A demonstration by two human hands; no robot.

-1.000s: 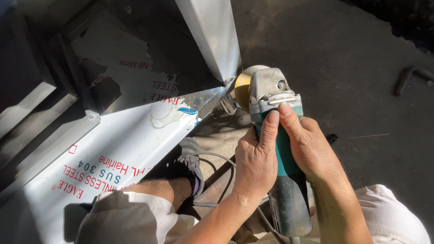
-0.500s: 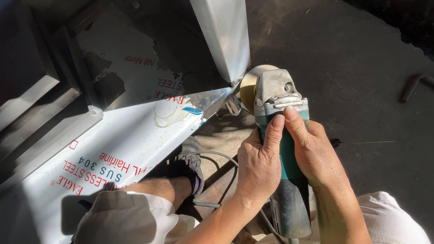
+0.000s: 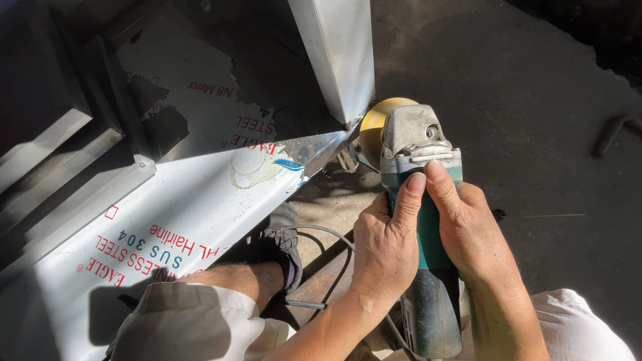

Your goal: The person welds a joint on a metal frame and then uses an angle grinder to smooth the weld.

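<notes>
Hands gripped the angle grinder [image 3: 421, 200] at centre right; left hand [image 3: 384, 251] and right hand [image 3: 468, 230] were both clamped around its teal body; its yellow disc [image 3: 374, 124] touched the near corner of the upright steel post [image 3: 338, 57]; film-covered steel sheet [image 3: 167, 220] lay left.

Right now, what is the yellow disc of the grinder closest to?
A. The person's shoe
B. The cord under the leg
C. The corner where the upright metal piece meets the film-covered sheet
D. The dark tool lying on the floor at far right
C. Both hands, left hand and right hand, grip the green angle grinder, and its yellow disc sits right at the base corner of the upright metal piece, beside the film-covered sheet.
</notes>
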